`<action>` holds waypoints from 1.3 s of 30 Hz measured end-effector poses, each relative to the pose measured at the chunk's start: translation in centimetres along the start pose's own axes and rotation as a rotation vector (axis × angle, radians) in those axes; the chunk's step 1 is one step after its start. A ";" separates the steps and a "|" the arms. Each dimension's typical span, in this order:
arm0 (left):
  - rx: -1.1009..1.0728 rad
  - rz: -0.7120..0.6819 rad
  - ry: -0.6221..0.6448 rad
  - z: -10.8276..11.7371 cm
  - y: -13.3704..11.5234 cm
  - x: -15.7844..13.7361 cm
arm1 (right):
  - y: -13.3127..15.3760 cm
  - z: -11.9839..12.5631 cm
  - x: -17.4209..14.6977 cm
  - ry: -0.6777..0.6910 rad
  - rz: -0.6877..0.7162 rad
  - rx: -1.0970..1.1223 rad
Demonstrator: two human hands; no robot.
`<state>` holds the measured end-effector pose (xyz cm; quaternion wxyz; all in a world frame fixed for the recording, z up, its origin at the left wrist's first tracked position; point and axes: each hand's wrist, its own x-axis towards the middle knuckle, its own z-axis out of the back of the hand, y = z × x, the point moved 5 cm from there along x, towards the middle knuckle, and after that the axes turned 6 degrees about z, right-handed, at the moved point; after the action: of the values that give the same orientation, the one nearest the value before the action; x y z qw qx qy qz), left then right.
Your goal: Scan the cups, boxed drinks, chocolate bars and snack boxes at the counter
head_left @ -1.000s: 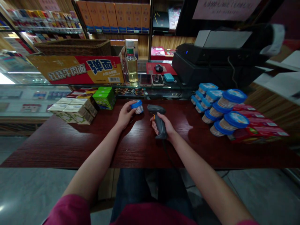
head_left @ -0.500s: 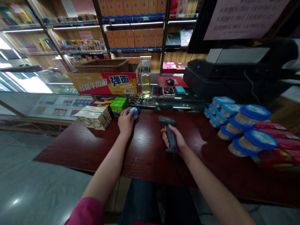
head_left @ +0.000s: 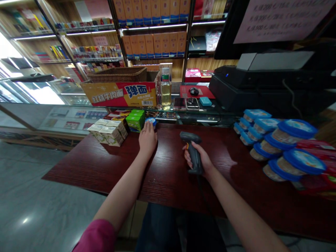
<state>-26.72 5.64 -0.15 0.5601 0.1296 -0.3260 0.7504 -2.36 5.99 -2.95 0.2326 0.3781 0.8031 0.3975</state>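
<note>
My left hand (head_left: 147, 139) lies with its fingers stretched out against a small tub with a blue lid (head_left: 151, 121). Most of the tub is hidden behind the fingers. Just left of it stand green boxes (head_left: 135, 121), and nearer to me a block of small cream-coloured cartons (head_left: 109, 132). In my right hand (head_left: 201, 157), wrapped around its grip, is a black barcode scanner (head_left: 193, 154) with its cable running down toward me. The scanner head points left over the dark wooden counter (head_left: 168, 168).
On the right stand stacked blue-lidded tubs (head_left: 294, 140) beside red packages (head_left: 321, 175). Behind the counter are a noodle carton (head_left: 118, 93), a bottle of yellow liquid (head_left: 166, 89), a computer mouse (head_left: 194, 91) and a black till machine (head_left: 252, 84).
My left fingers, curled over the blue-lidded tub before, have straightened and lie flatter against it, with the tub beside the green boxes. My right hand keeps the scanner. The view has shifted slightly.
</note>
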 end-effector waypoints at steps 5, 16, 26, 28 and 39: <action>0.042 0.043 0.047 -0.8 0.3 1.3 | -0.1 0.0 0.1 0.004 -0.005 -0.009; -0.041 0.041 0.063 -1.3 1.1 1.9 | -0.1 0.1 0.5 -0.011 0.015 0.030; -0.344 -0.377 0.124 0.7 -10.7 -2.3 | 3.1 4.7 -7.2 -0.338 0.337 0.077; -0.442 -0.487 0.143 0.7 -15.6 -3.6 | 3.9 6.2 -10.2 -0.416 0.418 0.063; -0.518 -0.912 0.302 -0.3 -39.7 -9.3 | 5.0 10.2 -22.4 -0.758 0.723 0.241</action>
<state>13.17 5.13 8.06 0.8829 0.0065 -0.3271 0.3368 20.24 -5.07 -3.13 0.3095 0.7713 0.5215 0.1932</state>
